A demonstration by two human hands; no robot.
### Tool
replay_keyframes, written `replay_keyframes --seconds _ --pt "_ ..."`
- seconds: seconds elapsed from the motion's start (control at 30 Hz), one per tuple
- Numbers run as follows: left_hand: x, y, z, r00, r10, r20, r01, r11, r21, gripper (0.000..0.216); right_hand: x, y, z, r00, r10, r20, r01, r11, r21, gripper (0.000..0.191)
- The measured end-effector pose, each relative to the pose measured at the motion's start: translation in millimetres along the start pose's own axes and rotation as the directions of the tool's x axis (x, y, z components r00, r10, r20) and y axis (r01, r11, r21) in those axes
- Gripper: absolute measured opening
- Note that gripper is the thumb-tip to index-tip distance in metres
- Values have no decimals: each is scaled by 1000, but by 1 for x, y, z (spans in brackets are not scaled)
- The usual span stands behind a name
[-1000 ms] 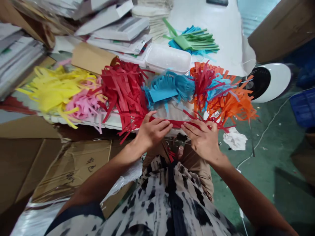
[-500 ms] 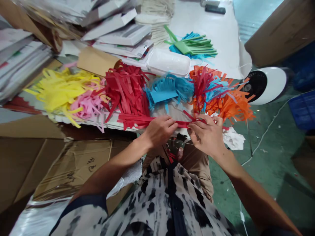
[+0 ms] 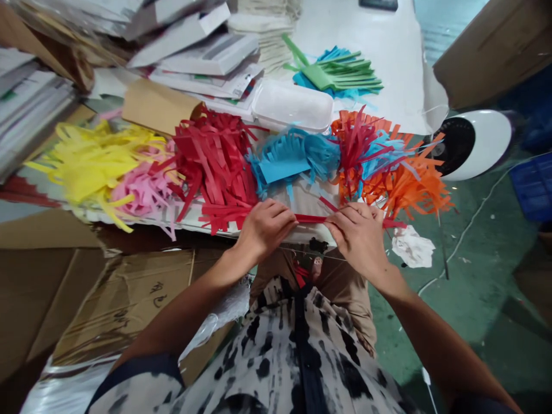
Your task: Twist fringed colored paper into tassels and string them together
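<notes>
Stretched along the table's front edge is a red paper tassel (image 3: 311, 218), twisted thin in the middle. My left hand (image 3: 268, 229) is closed around it, and its fringed strips fan out to the left. My right hand (image 3: 360, 233) pinches it farther right, with a red end poking out beyond the fingers. Just behind my left hand lies a heap of red fringed paper (image 3: 219, 158). A blue fringed piece (image 3: 288, 158) sits behind the gap between my hands. Orange fringe (image 3: 409, 184) mixed with red and light blue strips lies behind my right hand.
Yellow fringe (image 3: 92, 164) and pink fringe (image 3: 140, 184) lie at the left. Farther back are a white plastic tray (image 3: 295, 106), green fringe (image 3: 336, 75) and stacked white packets (image 3: 211, 54). A cardboard box (image 3: 129, 299) stands at lower left, a white-and-black rounded device (image 3: 483, 144) at right.
My left hand has slid left along the red tassel, widening the gap between my hands. The right hand stays about where it was. The view has shifted slightly.
</notes>
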State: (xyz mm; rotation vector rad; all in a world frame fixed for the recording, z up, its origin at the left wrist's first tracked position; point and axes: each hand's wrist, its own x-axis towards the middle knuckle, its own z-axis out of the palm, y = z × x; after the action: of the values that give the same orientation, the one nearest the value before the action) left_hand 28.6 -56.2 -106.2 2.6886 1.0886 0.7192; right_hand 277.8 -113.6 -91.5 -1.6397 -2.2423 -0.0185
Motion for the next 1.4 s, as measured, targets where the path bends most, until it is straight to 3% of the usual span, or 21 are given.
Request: replay_keyframes --seconds 0.13,0.33,0.53,0.67,0.73,0.83,1.0,1.07,1.17,1.27,1.4 --pt "-2 -7 -9 994 -106 17 104 988 110 25 1 2 0 996 91 -18 -91 996 25 20" --pt "13 -18 -9 988 -89 128 62 977 202 36 11 -5 -1 994 109 18 -108 992 -59 16" --pt "24 -17 -14 979 -77 189 25 964 263 31 12 -11 -2 991 137 -11 -137 977 -161 18" --pt "24 -7 -10 996 -15 83 -3 975 223 14 5 -17 -1 999 -10 -41 5 992 -125 17" --pt "21 -3 -4 993 109 47 -115 982 151 19 0 -17 1 995 -100 -17 98 991 -87 22" --pt "9 -7 -1 968 248 36 -251 963 103 25 -11 -8 3 992 -122 -8 121 988 -101 25" --pt "-16 -19 -29 983 168 74 -178 973 148 31 -27 15 0 990 -137 -39 132 986 -105 26" --pt "-16 -16 -36 992 125 30 -128 979 159 26 -28 17 -3 989 -143 -45 138 986 -92 27" --pt "-3 -5 -27 986 166 -30 -159 973 168 20 -21 13 -10 992 -128 -14 127 989 -76 22" --pt "15 4 -7 968 245 56 -251 956 151 20 -12 6 -15 994 -111 -8 110 991 -77 16" --pt "27 2 10 966 215 141 -237 959 158 22 -4 0 -15 995 -85 -54 82 995 -60 10"
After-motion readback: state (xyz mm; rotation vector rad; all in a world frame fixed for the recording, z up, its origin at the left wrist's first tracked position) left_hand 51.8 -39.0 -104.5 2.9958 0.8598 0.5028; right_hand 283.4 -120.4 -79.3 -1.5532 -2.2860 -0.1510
